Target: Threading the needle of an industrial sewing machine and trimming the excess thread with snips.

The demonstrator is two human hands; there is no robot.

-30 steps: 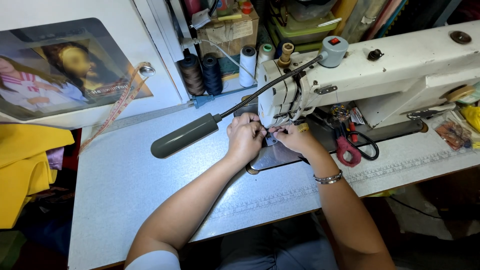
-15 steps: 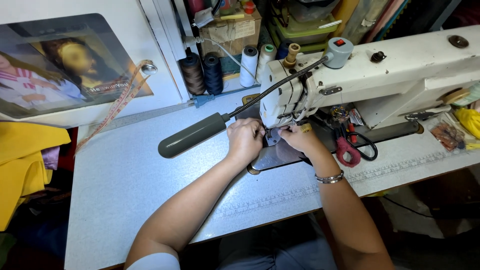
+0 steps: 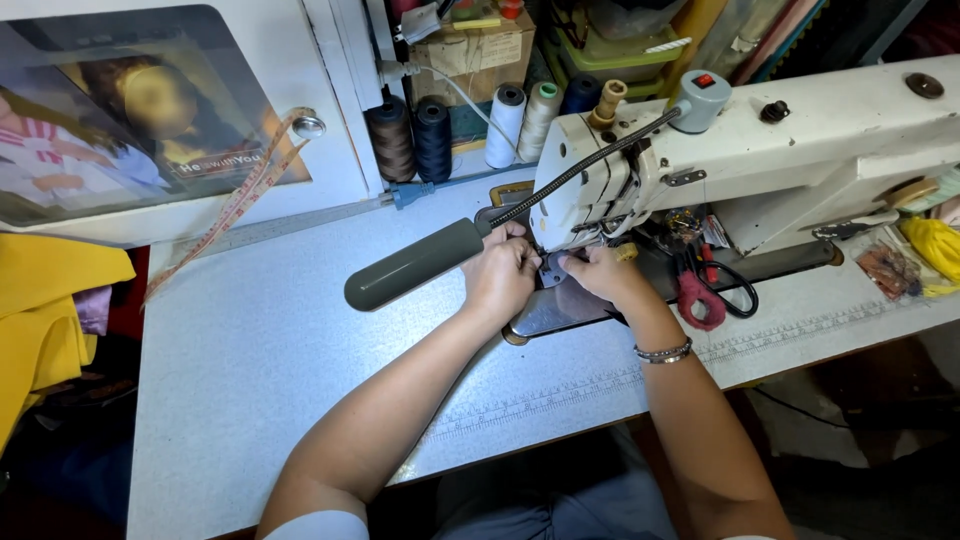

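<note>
Seen from above at a sewing table: left hand (image 3: 500, 275) and right hand (image 3: 600, 272) brought close together, fingertips pinching a small dark piece of fabric (image 3: 552, 270) between them, right under the needle end of a cream sewing machine (image 3: 760, 150). Both grips closed on that piece — left from its near-left edge, right from its far-right edge — with the cloth lying flat on the grey metal bed plate (image 3: 560, 310). Judged light, soft and floppy, likely to crease or slide on the smooth plate, so best held by the edges with flat fingertips on either side of the needle, well clear of the point itself. Just above the grip, a grey flexible-neck lamp (image 3: 415, 265) slanting away to the left. To the right of the grip, red-handled scissors (image 3: 705, 295) resting on the machine bed; a bracelet (image 3: 665, 352) on the right wrist. Beyond the hands, against the back wall, a row of thread cones (image 3: 455, 130) in brown, navy, white and cream, standing upright. Behind those, a cardboard box (image 3: 480, 50) with small odds and ends poking out of the top, contents too cluttered to name, and a green tray (image 3: 610, 45) holding something unclear. Far left of the grip, a measuring tape (image 3: 235, 205) hanging from a knob, and folded yellow cloth (image 3: 45, 320) off the table (image 3: 260, 350) edge.
</note>
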